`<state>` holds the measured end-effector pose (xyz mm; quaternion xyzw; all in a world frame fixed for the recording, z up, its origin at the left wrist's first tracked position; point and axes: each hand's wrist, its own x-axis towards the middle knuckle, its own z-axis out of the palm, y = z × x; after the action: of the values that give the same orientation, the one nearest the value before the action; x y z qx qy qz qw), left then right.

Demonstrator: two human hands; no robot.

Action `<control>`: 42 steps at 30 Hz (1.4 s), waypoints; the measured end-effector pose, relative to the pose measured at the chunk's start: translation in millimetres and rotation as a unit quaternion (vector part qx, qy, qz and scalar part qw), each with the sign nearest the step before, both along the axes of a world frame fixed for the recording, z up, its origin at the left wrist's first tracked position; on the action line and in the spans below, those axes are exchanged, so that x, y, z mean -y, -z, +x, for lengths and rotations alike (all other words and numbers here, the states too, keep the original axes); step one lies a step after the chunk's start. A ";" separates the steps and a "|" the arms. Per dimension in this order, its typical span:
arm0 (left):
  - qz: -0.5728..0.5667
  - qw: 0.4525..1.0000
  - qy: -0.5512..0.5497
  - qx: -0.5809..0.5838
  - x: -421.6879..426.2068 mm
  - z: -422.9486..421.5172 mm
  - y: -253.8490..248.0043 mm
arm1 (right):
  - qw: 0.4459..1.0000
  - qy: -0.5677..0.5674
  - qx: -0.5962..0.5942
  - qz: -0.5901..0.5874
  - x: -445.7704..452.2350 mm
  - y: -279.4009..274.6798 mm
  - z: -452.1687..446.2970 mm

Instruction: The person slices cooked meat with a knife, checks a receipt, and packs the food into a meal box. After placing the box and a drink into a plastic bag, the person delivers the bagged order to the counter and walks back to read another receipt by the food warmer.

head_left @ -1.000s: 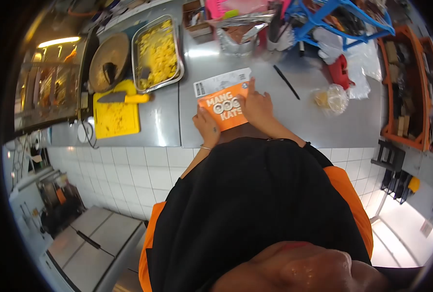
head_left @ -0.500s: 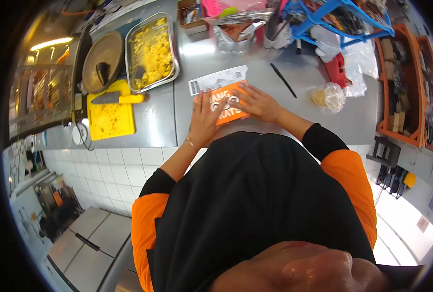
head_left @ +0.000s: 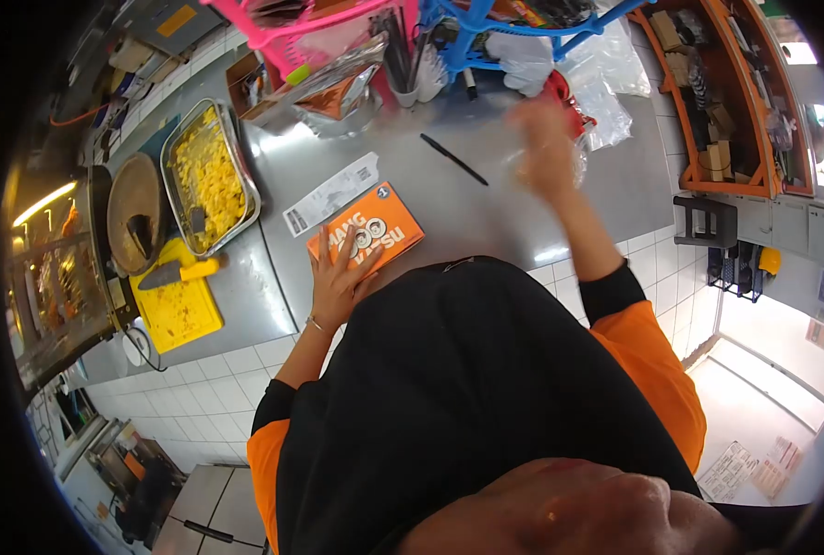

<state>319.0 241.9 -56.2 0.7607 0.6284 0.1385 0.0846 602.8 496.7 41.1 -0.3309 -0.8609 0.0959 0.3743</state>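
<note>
A small orange printed box [head_left: 389, 222] lies on the steel counter in front of me. My left hand [head_left: 335, 277] rests on its left end, with fingers stretched over the top. Just beyond the box's far edge lies a white printed slip [head_left: 333, 192]. My right hand [head_left: 546, 153] is lifted away to the right and smeared by motion, so its fingers cannot be read. Close to it stands a red tool that looks like a tape dispenser [head_left: 569, 102]. A clear plastic-wrapped cup [head_left: 578, 165] is mostly hidden behind that hand. Between box and hand lies a black pen [head_left: 454, 159].
On the left are a glass tray of yellow food [head_left: 210, 171], a round brown lid [head_left: 134, 199], and a yellow cutting board [head_left: 185, 310] with a knife [head_left: 179, 272]. Pink [head_left: 287, 42] and blue baskets [head_left: 486, 46] stand at the back, beside foil [head_left: 338, 88].
My right hand has left the box and moved right, toward the red tool and the cup. My left hand stays on the box. The view has turned, shifting the counter leftward.
</note>
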 end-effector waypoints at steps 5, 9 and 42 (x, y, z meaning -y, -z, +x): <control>0.054 0.997 -0.045 -0.027 -31.9 40.9 -2.2 | 0.977 0.181 0.076 -0.083 -111.5 26.4 146.7; 0.029 0.997 -0.072 0.008 -56.6 68.1 -12.6 | 0.922 0.111 0.078 -0.363 -131.4 65.3 163.3; 0.118 0.991 -0.017 0.055 -57.0 62.1 5.3 | 0.767 0.017 -0.201 -0.609 136.9 94.6 -65.6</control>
<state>381.1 298.9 -61.5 0.7456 0.6153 0.2546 0.0262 537.2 359.7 -53.4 -0.4770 -0.5212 0.6580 0.2605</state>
